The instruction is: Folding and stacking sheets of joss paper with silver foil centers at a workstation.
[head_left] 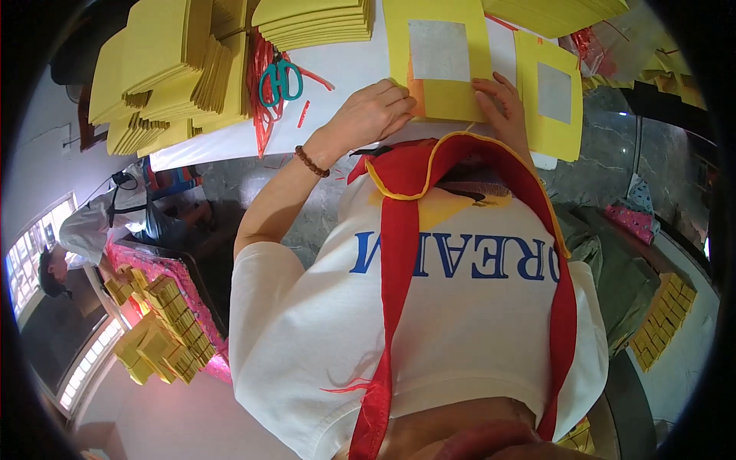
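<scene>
On the white table lies a yellow paper sheet (441, 100) with a silver rectangle on it and an orange strip along the rectangle's left side. My left hand (376, 110), a beaded bracelet on its wrist, has its fingers curled together at the sheet's lower left edge. At the lower right edge my right hand (502, 106) rests with its fingers somewhat apart, touching the paper. Another yellow sheet with a silver rectangle (553, 93) lies just right of that hand. Whether several sheets are stacked under my hands I cannot tell.
Stacks of folded yellow paper (165, 65) cover the table's left side, with another pile (314, 19) behind. Teal-handled scissors (280, 83) lie by red plastic strips (263, 115). Someone (103, 222) works at the far left beside bundled yellow paper (172, 310). More bundles (663, 322) stand right.
</scene>
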### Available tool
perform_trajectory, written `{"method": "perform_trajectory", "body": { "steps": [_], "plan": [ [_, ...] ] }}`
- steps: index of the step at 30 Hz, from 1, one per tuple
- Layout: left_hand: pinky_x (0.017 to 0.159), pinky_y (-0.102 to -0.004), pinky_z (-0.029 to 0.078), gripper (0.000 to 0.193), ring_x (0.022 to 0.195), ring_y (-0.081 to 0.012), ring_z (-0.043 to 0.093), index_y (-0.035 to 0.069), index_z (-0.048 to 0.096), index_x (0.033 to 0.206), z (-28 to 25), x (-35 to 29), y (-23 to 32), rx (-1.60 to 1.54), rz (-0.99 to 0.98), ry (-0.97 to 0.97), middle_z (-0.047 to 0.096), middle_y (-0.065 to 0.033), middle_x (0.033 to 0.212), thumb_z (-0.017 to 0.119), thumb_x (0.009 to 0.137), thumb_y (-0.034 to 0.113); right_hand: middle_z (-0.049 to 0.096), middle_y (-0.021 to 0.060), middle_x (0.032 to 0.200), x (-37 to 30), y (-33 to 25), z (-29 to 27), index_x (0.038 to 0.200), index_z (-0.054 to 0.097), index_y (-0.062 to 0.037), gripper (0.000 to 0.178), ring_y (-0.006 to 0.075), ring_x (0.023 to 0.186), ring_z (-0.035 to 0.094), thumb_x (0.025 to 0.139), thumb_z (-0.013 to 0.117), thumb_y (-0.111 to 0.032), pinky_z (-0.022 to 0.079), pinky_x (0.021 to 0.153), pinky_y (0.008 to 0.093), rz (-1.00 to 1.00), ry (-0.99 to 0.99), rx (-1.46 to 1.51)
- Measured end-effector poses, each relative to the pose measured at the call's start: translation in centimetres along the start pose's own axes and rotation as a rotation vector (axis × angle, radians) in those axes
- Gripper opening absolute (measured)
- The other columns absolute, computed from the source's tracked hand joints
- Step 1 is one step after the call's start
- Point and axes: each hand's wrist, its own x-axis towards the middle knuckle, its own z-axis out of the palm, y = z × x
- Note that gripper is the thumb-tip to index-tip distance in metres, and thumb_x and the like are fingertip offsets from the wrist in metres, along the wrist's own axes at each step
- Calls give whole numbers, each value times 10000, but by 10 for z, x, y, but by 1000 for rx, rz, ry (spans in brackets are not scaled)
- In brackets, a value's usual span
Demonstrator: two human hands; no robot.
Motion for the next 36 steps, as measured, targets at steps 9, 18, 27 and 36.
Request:
{"method": "perform_trajectory", "body": {
  "steps": [9,18,27,36],
  "plan": [
    [675,-348,485,170,752,-285,596,25,636,906,-12,13,-20,-390,-296,-61,640,-112,842,560,852,167,590,125,1112,1,5,-1,979,637,7,357,238,1132,476,936,410,-264,312,994,331,183,-34,560],
    [572,-306,434,216,605,-203,537,6,620,940,-17,19,-23,-539,-506,-158,605,-104,716,544,877,198,592,101,1103,1,6,-5,1034,626,-13,265,185,1084,493,887,526,-210,347,959,307,191,-62,551],
    [736,-339,429,314,902,-223,533,69,577,1112,-9,13,-24,-593,-330,118,590,-107,992,602,835,215,600,66,1076,1,14,6,1087,597,-14,268,116,918,565,839,613,-115,458,797,254,430,-11,607],
    [814,-371,388,513,977,-245,480,198,568,1166,9,12,-34,196,-198,116,535,-52,1107,589,675,53,482,97,1280,3,0,-7,1275,463,-80,595,234,1226,396,718,670,-63,296,1032,348,99,40,244]
  ]
}}
